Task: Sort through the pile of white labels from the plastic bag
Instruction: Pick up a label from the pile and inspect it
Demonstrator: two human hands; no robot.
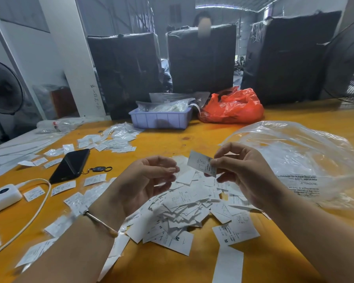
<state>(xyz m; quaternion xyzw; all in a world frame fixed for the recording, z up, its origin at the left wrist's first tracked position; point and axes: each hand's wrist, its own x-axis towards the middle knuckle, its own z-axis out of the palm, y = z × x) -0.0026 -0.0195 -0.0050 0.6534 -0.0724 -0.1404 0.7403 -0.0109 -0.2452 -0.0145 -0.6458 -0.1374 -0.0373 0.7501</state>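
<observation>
A loose pile of white labels point(184, 209) lies on the orange table point(172, 139) right in front of me. My right hand point(239, 172) pinches one white label point(201, 163) between thumb and fingers, held above the pile. My left hand point(149, 180) hovers palm-up over the pile's left side, fingers loosely curled, holding nothing that I can see. The clear plastic bag point(298, 158) lies crumpled to the right of the pile.
A black phone point(71, 165) with a key fob, a white power bank point(2, 197) and its cable lie at left among scattered labels. A purple tray point(161, 119) and a red plastic bag point(233, 107) sit at the far edge. Black wrapped bales stand behind.
</observation>
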